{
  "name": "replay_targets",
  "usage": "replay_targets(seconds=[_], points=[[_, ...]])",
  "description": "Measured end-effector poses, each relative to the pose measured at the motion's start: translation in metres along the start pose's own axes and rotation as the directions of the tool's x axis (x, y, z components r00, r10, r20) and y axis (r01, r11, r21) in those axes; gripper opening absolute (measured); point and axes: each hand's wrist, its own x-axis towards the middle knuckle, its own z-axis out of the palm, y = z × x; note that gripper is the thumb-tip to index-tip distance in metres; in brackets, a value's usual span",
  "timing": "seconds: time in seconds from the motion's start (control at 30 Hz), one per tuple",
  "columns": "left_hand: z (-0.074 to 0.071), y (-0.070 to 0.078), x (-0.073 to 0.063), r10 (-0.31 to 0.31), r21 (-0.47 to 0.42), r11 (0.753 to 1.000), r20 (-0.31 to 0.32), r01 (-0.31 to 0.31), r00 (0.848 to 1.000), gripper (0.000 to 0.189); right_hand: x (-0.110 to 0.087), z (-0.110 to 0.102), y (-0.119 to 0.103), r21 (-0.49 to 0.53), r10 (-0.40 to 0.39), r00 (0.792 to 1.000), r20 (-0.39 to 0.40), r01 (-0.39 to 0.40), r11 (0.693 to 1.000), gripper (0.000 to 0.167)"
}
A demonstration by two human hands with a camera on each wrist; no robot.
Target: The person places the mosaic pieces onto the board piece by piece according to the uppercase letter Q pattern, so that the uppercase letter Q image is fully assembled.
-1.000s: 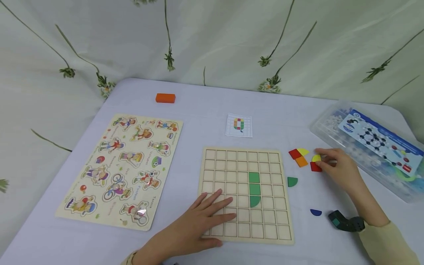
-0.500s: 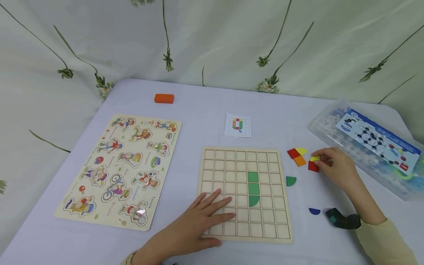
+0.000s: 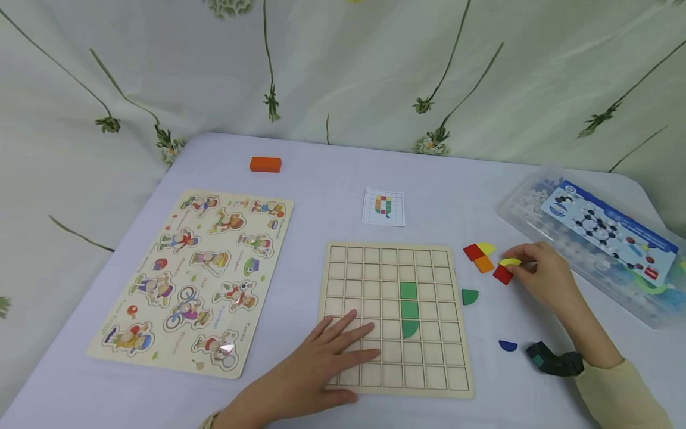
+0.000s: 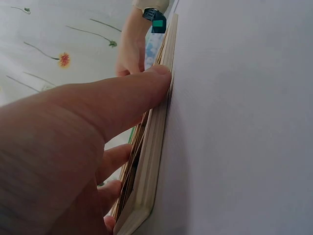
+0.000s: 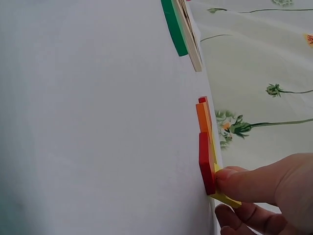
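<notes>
My left hand (image 3: 327, 360) lies with spread fingers on the lower left of the wooden grid board (image 3: 447, 375), its thumb along the front edge. Two green squares (image 3: 409, 300) and a green quarter-circle sit in one column of the board. To the right of the board, my right hand (image 3: 543, 277) pinches a yellow quarter-circle piece (image 5: 226, 199) between thumb and fingers. This yellow piece is right against a red square (image 5: 206, 164). Just left of them lie another red square (image 3: 473, 252), an orange square (image 3: 484, 264) and a second yellow quarter-circle (image 3: 486, 248).
A loose green quarter-circle (image 3: 470, 296) and a blue half-circle (image 3: 508, 345) lie right of the board. Behind it is a pattern card (image 3: 383, 207). A picture puzzle board (image 3: 214, 286) lies left, an orange block (image 3: 265, 164) behind it. At right stands a clear plastic box (image 3: 527, 205).
The yellow piece and the red square beside it have turned and shifted slightly left with my right hand. My left hand stays in place on the board.
</notes>
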Motion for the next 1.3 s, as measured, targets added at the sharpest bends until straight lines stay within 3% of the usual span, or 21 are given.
replay_targets(seconds=[0.5,0.7,0.8,0.9,1.07,1.2,1.3], points=[[0.0,-0.001,0.001,0.017,0.002,1.0,-0.009,-0.017,1.0,0.064,-0.001,-0.014,-0.001,-0.01,0.057,0.997,-0.045,-0.058,0.998,0.019],[0.004,-0.001,-0.003,0.036,0.03,0.999,-0.006,-0.036,0.999,0.064,0.005,0.01,0.03,0.03,-0.041,0.995,-0.086,0.044,0.999,0.024],[0.006,-0.001,-0.006,0.047,0.024,0.999,-0.004,-0.047,0.999,0.063,0.008,0.023,0.034,0.094,-0.12,0.99,-0.072,0.127,0.987,0.027],[0.006,-0.001,-0.005,0.056,0.022,0.998,-0.008,-0.056,0.998,0.062,0.004,0.021,0.006,0.174,-0.159,0.987,-0.036,0.163,0.971,0.025],[0.006,-0.002,-0.004,0.063,0.046,0.997,-0.011,-0.063,0.998,0.062,-0.004,0.006,-0.057,0.323,-0.151,0.988,0.031,0.133,0.937,0.022],[0.005,-0.003,-0.004,0.062,0.07,0.996,-0.019,-0.06,0.998,0.064,-0.002,0.007,-0.078,0.403,-0.186,0.979,0.081,0.138,0.905,0.029],[0.004,-0.003,-0.003,0.06,0.074,0.996,-0.028,-0.058,0.998,0.064,0.002,0.013,-0.087,0.415,-0.218,0.968,0.126,0.148,0.898,0.028]])
